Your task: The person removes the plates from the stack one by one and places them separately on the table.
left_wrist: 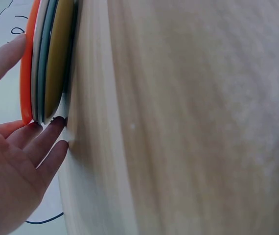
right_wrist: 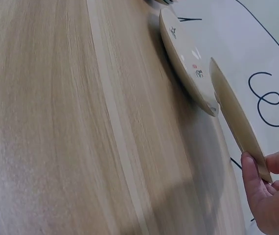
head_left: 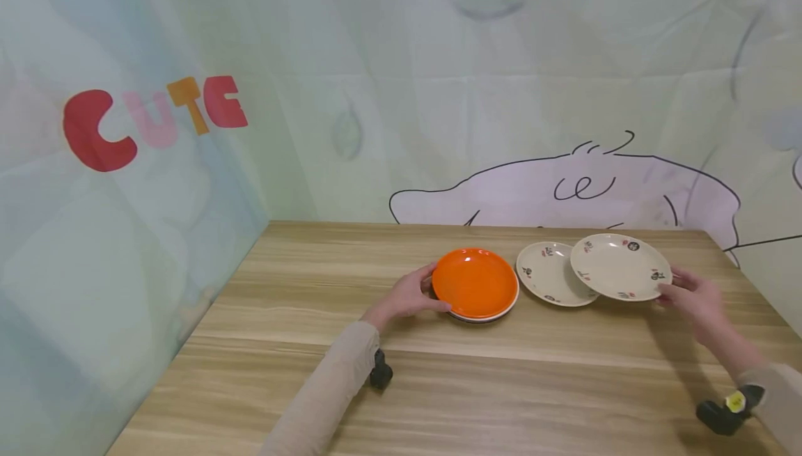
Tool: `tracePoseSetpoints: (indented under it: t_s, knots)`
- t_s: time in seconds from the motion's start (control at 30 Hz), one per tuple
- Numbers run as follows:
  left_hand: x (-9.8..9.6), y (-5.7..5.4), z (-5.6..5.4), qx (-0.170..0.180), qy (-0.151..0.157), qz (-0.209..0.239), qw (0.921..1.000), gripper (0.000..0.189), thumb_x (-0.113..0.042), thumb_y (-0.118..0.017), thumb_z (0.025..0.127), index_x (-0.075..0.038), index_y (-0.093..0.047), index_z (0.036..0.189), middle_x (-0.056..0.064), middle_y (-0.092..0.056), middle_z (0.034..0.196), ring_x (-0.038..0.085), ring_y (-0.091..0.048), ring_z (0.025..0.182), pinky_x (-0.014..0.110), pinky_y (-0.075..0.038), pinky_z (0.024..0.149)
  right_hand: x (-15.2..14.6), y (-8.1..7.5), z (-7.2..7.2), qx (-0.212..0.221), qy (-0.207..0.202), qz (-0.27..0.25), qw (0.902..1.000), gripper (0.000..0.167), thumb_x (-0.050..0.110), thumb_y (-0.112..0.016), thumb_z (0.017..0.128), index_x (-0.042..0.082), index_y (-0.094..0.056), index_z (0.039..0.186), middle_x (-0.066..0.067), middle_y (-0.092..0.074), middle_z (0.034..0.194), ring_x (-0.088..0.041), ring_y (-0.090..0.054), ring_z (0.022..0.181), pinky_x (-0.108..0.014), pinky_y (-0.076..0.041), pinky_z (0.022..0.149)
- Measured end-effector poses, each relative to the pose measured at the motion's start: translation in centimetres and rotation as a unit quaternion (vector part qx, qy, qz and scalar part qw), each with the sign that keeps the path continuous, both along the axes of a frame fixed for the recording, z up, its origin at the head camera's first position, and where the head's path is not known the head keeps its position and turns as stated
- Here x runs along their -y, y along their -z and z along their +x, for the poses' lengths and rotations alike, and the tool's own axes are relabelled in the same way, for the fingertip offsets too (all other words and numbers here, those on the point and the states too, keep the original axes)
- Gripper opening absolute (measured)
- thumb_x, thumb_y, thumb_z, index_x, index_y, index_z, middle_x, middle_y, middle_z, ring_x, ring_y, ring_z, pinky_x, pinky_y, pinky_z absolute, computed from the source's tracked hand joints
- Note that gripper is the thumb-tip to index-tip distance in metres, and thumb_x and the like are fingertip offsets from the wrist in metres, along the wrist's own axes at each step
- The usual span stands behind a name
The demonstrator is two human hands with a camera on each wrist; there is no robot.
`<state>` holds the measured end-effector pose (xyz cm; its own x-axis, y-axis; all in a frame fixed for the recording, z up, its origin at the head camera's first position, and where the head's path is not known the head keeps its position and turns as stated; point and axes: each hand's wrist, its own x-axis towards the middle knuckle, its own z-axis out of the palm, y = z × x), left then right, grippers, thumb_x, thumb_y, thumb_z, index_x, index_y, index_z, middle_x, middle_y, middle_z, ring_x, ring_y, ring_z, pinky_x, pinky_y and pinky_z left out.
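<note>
My left hand touches the side of a stack of plates topped by an orange plate. In the left wrist view, the thumb lies against the orange rim while the fairly straight fingers meet the stack's edge. Below the orange one show a pale plate, a teal plate and a mustard plate. With thumb and fingers, my right hand pinches the right rim of a cream patterned plate, raised above the table. A second cream patterned plate lies on the table, partly covered by the raised one.
The wood-grain table reaches back to a pale fabric backdrop with cartoon line drawings. Coloured letters stand on the left side of the backdrop. Each wrist wears a dark device, the right one with a yellow label.
</note>
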<state>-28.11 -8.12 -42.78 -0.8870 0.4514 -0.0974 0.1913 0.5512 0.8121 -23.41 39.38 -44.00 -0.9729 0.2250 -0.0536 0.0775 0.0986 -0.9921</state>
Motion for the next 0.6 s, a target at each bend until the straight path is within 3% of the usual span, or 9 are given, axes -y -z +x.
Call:
tracePoseSetpoints:
  t_s: [0.1, 0.13, 0.2, 0.3, 0.43, 0.53, 0.57, 0.6]
  knots:
    - [0.0, 0.0, 0.0, -0.002, 0.0, -0.001, 1.0, 0.091, -0.032, -0.077, 0.071, -0.009, -0.027, 0.143, 0.006, -0.033, 0.144, 0.02, -0.042, 0.125, 0.035, -0.034, 0.104, 0.8, -1.2, 1.0, 0.0, 0.011, -0.015, 0.9998, 0.063, -0.006, -0.052, 0.084, -0.015, -0.019, 0.137, 0.023, -0.055, 0.071, -0.001, -0.06, 0.059, -0.019, -0.054, 0.057]
    - [0.0, 0.0, 0.0, -0.001, 0.0, -0.001, 1.0, 0.091, -0.032, -0.077, 0.071, -0.009, -0.027, 0.143, 0.006, -0.033, 0.144, 0.02, -0.042, 0.125, 0.035, -0.034, 0.104, 1.1, -1.5, 1.3, -0.002, 0.012, -0.018, 0.9998, 0.066, -0.007, -0.051, 0.084, -0.02, -0.011, 0.135, 0.023, -0.054, 0.07, -0.001, -0.06, 0.058, -0.019, -0.054, 0.056]
    - [0.0, 0.1, 0.0, 0.0, 0.0, 0.0, 1.0, 0.091, -0.032, -0.077, 0.071, -0.009, -0.026, 0.143, 0.006, -0.032, 0.145, 0.02, -0.042, 0.125, 0.035, -0.033, 0.104, 1.4, -2.0, 1.7, 0.0, 0.024, -0.049, 0.9985, 0.066, -0.01, -0.049, 0.082, -0.019, -0.011, 0.135, 0.021, -0.056, 0.067, -0.002, -0.059, 0.057, -0.019, -0.054, 0.055]
    - [0.0, 0.1, 0.1, 0.002, -0.001, 0.002, 1.0, 0.091, -0.031, -0.077, 0.071, -0.009, -0.026, 0.143, 0.006, -0.031, 0.145, 0.02, -0.041, 0.126, 0.034, -0.033, 0.105, 1.7, -2.2, 2.0, 0.004, 0.041, -0.084, 0.9957, 0.068, -0.012, -0.047, 0.081, -0.019, -0.006, 0.135, 0.018, -0.057, 0.065, -0.003, -0.059, 0.054, -0.018, -0.053, 0.053]
    - [0.0, 0.1, 0.1, -0.001, -0.003, -0.002, 1.0, 0.09, -0.029, -0.077, 0.072, -0.009, -0.027, 0.143, 0.006, -0.032, 0.145, 0.02, -0.042, 0.125, 0.034, -0.033, 0.104, 1.5, -2.1, 2.2, 0.019, 0.068, -0.086, 0.9938, 0.068, -0.012, -0.045, 0.081, -0.016, -0.004, 0.136, 0.018, -0.056, 0.062, -0.003, -0.059, 0.052, -0.018, -0.053, 0.053]
    - [0.0, 0.1, 0.0, -0.004, -0.002, -0.005, 1.0, 0.089, -0.029, -0.077, 0.072, -0.009, -0.027, 0.143, 0.006, -0.032, 0.145, 0.02, -0.043, 0.124, 0.034, -0.033, 0.104, 1.1, -1.8, 2.1, 0.038, 0.09, -0.079, 0.9921, 0.067, -0.011, -0.046, 0.082, -0.013, -0.007, 0.137, 0.019, -0.054, 0.061, -0.003, -0.059, 0.052, -0.019, -0.053, 0.054]
    - [0.0, 0.0, 0.0, -0.004, -0.001, -0.004, 1.0, 0.089, -0.029, -0.077, 0.072, -0.009, -0.027, 0.143, 0.007, -0.032, 0.145, 0.02, -0.043, 0.124, 0.035, -0.033, 0.104, 1.0, -1.6, 2.0, 0.037, 0.107, -0.089, 0.9896, 0.065, -0.013, -0.047, 0.081, -0.007, -0.019, 0.14, 0.017, -0.054, 0.06, -0.004, -0.059, 0.051, -0.02, -0.054, 0.053]
    - [0.0, 0.0, 0.0, -0.004, -0.001, -0.002, 1.0, 0.089, -0.029, -0.077, 0.072, -0.009, -0.027, 0.143, 0.007, -0.033, 0.145, 0.021, -0.043, 0.124, 0.035, -0.033, 0.104, 0.9, -1.6, 2.0, 0.04, 0.112, -0.089, 0.9889, 0.065, -0.013, -0.047, 0.081, -0.006, -0.02, 0.14, 0.017, -0.053, 0.06, -0.004, -0.059, 0.051, -0.02, -0.054, 0.053]
